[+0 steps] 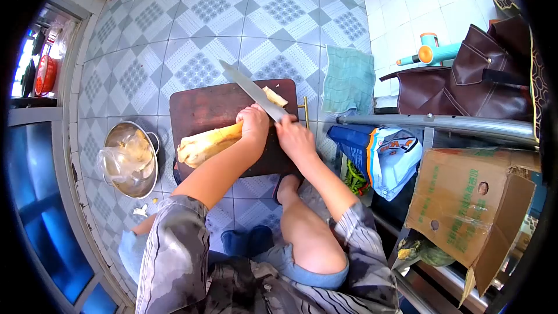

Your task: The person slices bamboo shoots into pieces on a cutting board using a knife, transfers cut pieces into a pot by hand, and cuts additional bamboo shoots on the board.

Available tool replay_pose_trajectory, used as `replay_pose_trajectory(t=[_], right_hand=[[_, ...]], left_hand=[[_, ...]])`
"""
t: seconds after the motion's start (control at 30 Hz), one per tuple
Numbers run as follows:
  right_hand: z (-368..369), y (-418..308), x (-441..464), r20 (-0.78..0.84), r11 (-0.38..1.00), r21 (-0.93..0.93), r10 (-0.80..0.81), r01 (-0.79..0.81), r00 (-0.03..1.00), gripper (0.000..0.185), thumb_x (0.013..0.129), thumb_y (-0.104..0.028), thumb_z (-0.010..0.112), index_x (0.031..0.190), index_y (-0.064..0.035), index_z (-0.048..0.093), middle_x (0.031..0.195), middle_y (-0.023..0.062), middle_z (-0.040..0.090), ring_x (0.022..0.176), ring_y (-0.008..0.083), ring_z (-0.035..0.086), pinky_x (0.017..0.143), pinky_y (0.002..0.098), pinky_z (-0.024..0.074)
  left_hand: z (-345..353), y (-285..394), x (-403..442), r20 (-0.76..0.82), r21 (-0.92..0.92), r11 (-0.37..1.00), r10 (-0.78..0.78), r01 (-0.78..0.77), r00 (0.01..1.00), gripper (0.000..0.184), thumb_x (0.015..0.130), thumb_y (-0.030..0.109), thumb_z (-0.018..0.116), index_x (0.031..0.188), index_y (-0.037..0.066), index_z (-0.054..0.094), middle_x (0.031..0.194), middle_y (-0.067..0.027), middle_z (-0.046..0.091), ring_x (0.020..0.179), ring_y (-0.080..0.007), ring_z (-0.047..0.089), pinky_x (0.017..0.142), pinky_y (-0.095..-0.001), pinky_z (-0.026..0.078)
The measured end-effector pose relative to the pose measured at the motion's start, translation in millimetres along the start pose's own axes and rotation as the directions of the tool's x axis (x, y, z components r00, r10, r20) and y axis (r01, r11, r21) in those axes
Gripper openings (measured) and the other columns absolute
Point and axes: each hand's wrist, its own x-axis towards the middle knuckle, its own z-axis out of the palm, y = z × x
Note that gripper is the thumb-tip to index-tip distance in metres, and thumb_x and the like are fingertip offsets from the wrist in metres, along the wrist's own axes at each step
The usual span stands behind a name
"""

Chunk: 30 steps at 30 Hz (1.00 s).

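Note:
A dark reddish-brown cutting board (200,107) lies on the tiled floor before me. Across it stretches a long pale-yellow food piece (212,141), thick at its left end; its exact kind is unclear. My left hand (254,123) is closed round the narrower right part, pressing it on the board. A kitchen knife (251,88) is in my right hand (295,138), fingers wrapped round its handle, blade pointing up and left. Just beyond the blade shows a short pale piece (275,96); whether it is fully cut off is hidden.
A metal pot (139,189) with a clear plastic bag and pale pieces stands left of the board. On the right are a metal rack (442,124), a blue-and-white bag (392,160), green vegetables (353,179) and a cardboard box (459,203). A teal cloth (349,78) lies by the wall.

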Motion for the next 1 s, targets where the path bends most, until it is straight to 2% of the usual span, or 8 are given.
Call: replay_pose_trajectory(t=[0.2, 0.37, 0.47, 0.57, 0.63, 0.87, 0.93, 1.0], right_hand=[[2.1, 13.8, -17.7, 0.019, 0.998, -0.043, -0.041, 0.042, 0.999, 0.038, 0.091, -0.035, 0.047, 0.099, 0.002, 0.048, 0.057, 0.0147, 0.06, 0.05, 0.0262, 0.063, 0.044, 0.0348, 0.0517], [-3.4, 34.4, -61.5, 0.093, 0.983, -0.178, 0.064, -0.046, 0.994, 0.04, 0.092, -0.036, 0.047, 0.099, 0.0028, 0.049, 0.057, 0.0145, 0.06, 0.049, 0.0255, 0.063, 0.042, 0.0358, 0.0511], [0.3, 8.7, -7.0, -0.02, 0.997, -0.059, -0.054, 0.052, 0.998, 0.04, 0.092, -0.036, 0.046, 0.097, 0.0037, 0.049, 0.057, 0.014, 0.061, 0.051, 0.0253, 0.064, 0.043, 0.0355, 0.0513], [2.1, -9.2, 25.4, 0.036, 0.993, -0.09, -0.07, 0.073, 0.997, 0.04, 0.093, -0.035, 0.044, 0.096, 0.0044, 0.05, 0.057, 0.0134, 0.06, 0.052, 0.0249, 0.065, 0.045, 0.0347, 0.052], [5.0, -2.6, 11.8, 0.033, 0.999, -0.005, -0.044, 0.044, 0.998, 0.035, 0.093, -0.033, 0.045, 0.097, 0.0015, 0.047, 0.058, 0.016, 0.06, 0.052, 0.0302, 0.063, 0.045, 0.0391, 0.0516], [-8.7, 23.1, -52.8, 0.162, 0.987, -0.151, 0.086, -0.061, 0.983, 0.04, 0.091, -0.037, 0.047, 0.095, 0.0028, 0.05, 0.057, 0.0156, 0.061, 0.052, 0.0278, 0.064, 0.045, 0.0366, 0.0522], [-1.8, 6.4, -14.2, -0.006, 0.999, -0.015, -0.031, 0.031, 0.999, 0.038, 0.091, -0.036, 0.048, 0.093, 0.0027, 0.05, 0.055, 0.0144, 0.06, 0.05, 0.0262, 0.064, 0.043, 0.0364, 0.052], [11.6, -17.8, 25.3, -0.031, 0.998, -0.017, -0.055, 0.054, 0.998, 0.034, 0.091, -0.033, 0.048, 0.091, 0.0013, 0.049, 0.055, 0.0145, 0.059, 0.05, 0.0282, 0.063, 0.043, 0.0373, 0.0515]], left_hand=[[-2.8, -16.3, 6.2, 0.049, -0.05, 0.998, 0.025, -0.023, 0.998, 0.028, 0.086, 0.022, 0.047, 0.105, 0.002, 0.051, 0.079, -0.0138, 0.063, 0.067, -0.0273, 0.065, 0.054, -0.0424, 0.049], [2.7, -13.5, 1.3, 0.032, -0.096, 0.993, 0.067, -0.064, 0.997, 0.025, 0.084, 0.021, 0.048, 0.099, 0.001, 0.05, 0.077, -0.0173, 0.062, 0.066, -0.0298, 0.063, 0.053, -0.0453, 0.047], [3.1, -12.0, 4.3, 0.038, -0.085, 0.996, 0.029, -0.025, 0.999, 0.031, 0.086, 0.024, 0.048, 0.107, 0.002, 0.049, 0.08, -0.015, 0.064, 0.068, -0.027, 0.065, 0.057, -0.0447, 0.05], [3.4, -19.6, 10.1, 0.03, -0.063, 0.998, -0.01, 0.012, 1.0, 0.03, 0.085, 0.022, 0.05, 0.107, 0.002, 0.048, 0.08, -0.0144, 0.065, 0.068, -0.0271, 0.066, 0.056, -0.0448, 0.05], [-0.1, -28.7, 9.0, 0.092, -0.104, 0.994, 0.039, -0.029, 0.995, 0.029, 0.085, 0.021, 0.051, 0.106, 0.002, 0.048, 0.08, -0.0133, 0.065, 0.069, -0.0271, 0.066, 0.054, -0.0445, 0.05], [8.3, -21.6, 0.9, 0.051, -0.135, 0.99, 0.039, -0.032, 0.998, 0.026, 0.085, 0.022, 0.049, 0.1, 0.001, 0.047, 0.08, -0.0186, 0.062, 0.067, -0.0309, 0.064, 0.053, -0.047, 0.047], [7.5, -19.1, -3.8, 0.061, -0.136, 0.99, 0.056, -0.047, 0.997, 0.027, 0.085, 0.023, 0.049, 0.101, 0.0, 0.047, 0.08, -0.0183, 0.062, 0.068, -0.0307, 0.064, 0.052, -0.0468, 0.047], [2.9, -24.2, -2.1, 0.06, -0.127, 0.991, 0.059, -0.051, 0.996, 0.029, 0.085, 0.023, 0.05, 0.101, 0.0, 0.047, 0.08, -0.018, 0.062, 0.068, -0.0305, 0.064, 0.052, -0.0466, 0.047]])
